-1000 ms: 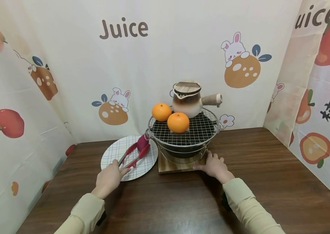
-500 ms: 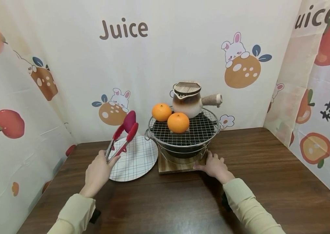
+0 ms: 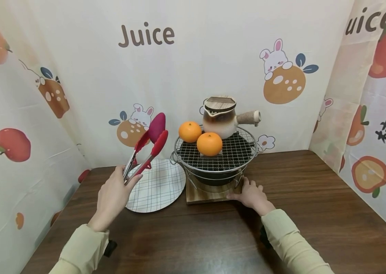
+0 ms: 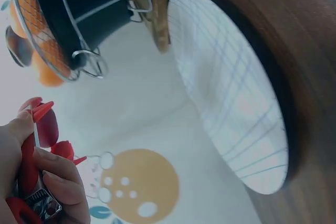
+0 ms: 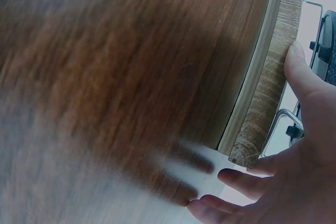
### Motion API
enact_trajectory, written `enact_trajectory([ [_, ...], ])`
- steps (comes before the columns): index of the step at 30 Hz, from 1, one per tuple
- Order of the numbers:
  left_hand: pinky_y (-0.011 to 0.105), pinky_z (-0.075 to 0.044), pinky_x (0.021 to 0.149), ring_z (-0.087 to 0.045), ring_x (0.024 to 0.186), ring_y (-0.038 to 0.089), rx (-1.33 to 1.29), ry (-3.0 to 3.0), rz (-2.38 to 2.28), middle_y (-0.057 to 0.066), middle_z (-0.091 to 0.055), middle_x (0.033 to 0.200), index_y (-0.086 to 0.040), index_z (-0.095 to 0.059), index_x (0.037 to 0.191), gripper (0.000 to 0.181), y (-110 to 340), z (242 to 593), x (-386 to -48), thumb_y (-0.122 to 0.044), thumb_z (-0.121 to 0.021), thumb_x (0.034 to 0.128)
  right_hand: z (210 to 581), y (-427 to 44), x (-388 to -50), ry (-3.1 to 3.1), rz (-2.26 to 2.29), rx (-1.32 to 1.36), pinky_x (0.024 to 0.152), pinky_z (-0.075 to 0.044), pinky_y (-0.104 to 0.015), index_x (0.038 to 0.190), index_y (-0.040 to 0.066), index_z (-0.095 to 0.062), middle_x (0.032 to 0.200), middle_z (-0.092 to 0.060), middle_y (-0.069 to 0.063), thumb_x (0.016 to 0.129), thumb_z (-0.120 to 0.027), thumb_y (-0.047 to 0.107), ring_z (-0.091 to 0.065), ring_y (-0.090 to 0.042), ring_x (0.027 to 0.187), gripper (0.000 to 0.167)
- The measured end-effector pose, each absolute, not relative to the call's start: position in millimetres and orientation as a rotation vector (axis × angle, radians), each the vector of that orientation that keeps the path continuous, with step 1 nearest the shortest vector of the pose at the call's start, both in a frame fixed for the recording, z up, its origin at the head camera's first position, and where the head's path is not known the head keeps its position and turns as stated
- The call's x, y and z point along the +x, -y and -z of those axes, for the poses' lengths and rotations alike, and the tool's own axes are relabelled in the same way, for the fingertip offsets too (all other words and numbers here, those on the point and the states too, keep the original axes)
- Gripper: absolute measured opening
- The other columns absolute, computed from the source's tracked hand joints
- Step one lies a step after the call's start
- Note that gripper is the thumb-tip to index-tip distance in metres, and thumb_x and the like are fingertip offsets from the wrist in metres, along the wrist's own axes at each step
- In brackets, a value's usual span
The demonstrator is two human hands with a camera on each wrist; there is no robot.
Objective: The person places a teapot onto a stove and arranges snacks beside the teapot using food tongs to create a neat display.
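Note:
My left hand [image 3: 114, 194] grips a pair of red-tipped metal tongs [image 3: 151, 154]. Between the tong tips hangs a purple egg-shaped item [image 3: 157, 127], perhaps a sweet potato, raised above and behind the round checked plate [image 3: 155, 190]. The left wrist view shows my fingers [image 4: 62, 174] wrapped around the tongs [image 4: 29, 169]. My right hand [image 3: 250, 196] rests at the front right corner of a wooden board [image 3: 203, 196] beneath the round grill [image 3: 215, 179]. In the right wrist view the thumb touches the board [image 5: 265, 85], while the other fingers spread near its end and the table.
Two oranges, one in front [image 3: 209, 144] and one behind [image 3: 190, 131], sit on the wire mesh [image 3: 227, 158]. Behind them stands a clay pot [image 3: 219, 123] with a wooden lid and a rope-wrapped handle pointing right. Printed curtains [image 3: 213, 57] enclose the brown table [image 3: 193, 243].
My left hand has lifted the tongs and the purple item off the plate, first up and leftward, then further up and slightly right. The right hand stays at the board.

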State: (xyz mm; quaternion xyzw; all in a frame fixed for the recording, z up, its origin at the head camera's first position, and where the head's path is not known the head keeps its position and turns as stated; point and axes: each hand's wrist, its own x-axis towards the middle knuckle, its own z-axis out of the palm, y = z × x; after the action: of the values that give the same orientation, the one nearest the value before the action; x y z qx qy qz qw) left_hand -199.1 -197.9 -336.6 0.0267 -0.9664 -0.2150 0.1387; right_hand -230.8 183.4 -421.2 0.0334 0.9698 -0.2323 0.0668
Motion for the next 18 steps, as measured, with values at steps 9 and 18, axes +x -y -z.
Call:
enact_trajectory([
  [9, 0.034, -0.046, 0.058, -0.057, 0.076, 0.025, -0.019, 2.79, 0.617, 0.02, -0.061, 0.107, 0.0, -0.044, 0.13, 0.066, 179, 321, -188, -0.051, -0.058, 0.0912, 422, -183, -231, -2.92, 0.705, 0.097, 0.092, -0.041, -0.065, 0.148, -0.007, -0.022, 0.142, -0.035, -0.037, 0.078, -0.069, 0.061, -0.033, -0.06, 0.125, 0.108],
  [18, 0.031, -0.042, 0.059, -0.056, 0.074, 0.021, -0.154, 2.745, 0.589, 0.01, -0.063, 0.097, -0.006, -0.049, 0.126, 0.058, 160, 314, -179, -0.047, -0.065, 0.0882, 424, -184, -232, -2.925, 0.709, 0.098, 0.092, -0.041, -0.065, 0.148, -0.007, -0.023, 0.141, -0.036, -0.037, 0.078, -0.069, 0.061, -0.035, -0.06, 0.123, 0.108],
])
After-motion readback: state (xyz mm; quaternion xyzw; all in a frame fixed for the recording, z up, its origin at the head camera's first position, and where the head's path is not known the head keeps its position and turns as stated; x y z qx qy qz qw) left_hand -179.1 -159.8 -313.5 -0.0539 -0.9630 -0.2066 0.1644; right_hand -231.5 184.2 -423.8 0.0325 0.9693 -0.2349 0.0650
